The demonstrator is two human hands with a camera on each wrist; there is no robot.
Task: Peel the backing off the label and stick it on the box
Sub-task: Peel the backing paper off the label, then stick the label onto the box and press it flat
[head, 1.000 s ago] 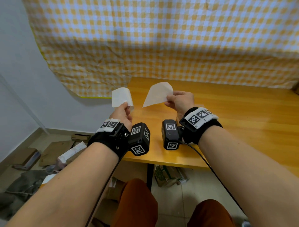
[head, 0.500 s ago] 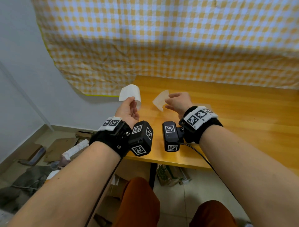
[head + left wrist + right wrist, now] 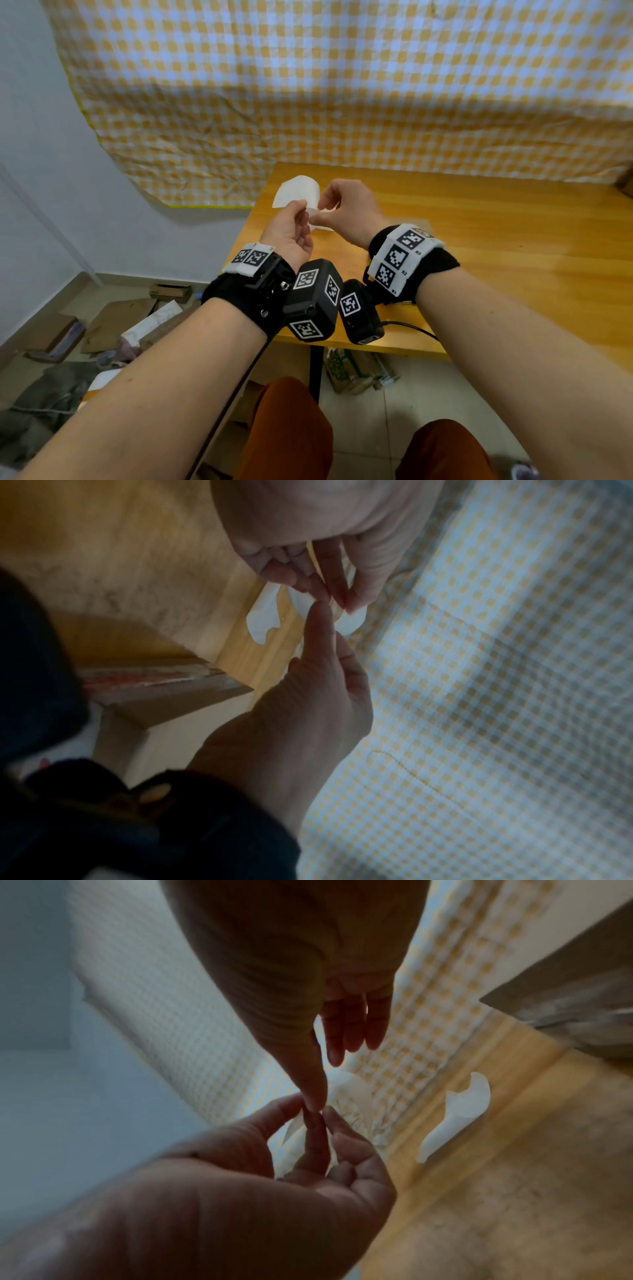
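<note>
I hold the white label (image 3: 296, 191) upright over the table's left end, with both hands meeting at its lower edge. My left hand (image 3: 302, 207) pinches it between thumb and forefinger, and my right hand (image 3: 324, 205) pinches the same edge from the right. In the left wrist view the label (image 3: 354, 619) shows behind the fingertips. The peeled backing (image 3: 322, 225) lies curled on the table under my right hand, also seen as the backing (image 3: 455, 1118). The cardboard box (image 3: 171, 693) sits close below my wrists, with the box (image 3: 400, 222) mostly hidden behind my right wrist.
The wooden table (image 3: 496, 260) runs to the right, and its left edge is just beside my hands. A yellow checked cloth (image 3: 342, 102) hangs behind it. Cardboard and clutter (image 3: 113, 322) lie on the floor to the left.
My right hand let go of its sheet, which dropped to the table. Both hands then came together, and the right hand now pinches the sheet that the left hand holds.
</note>
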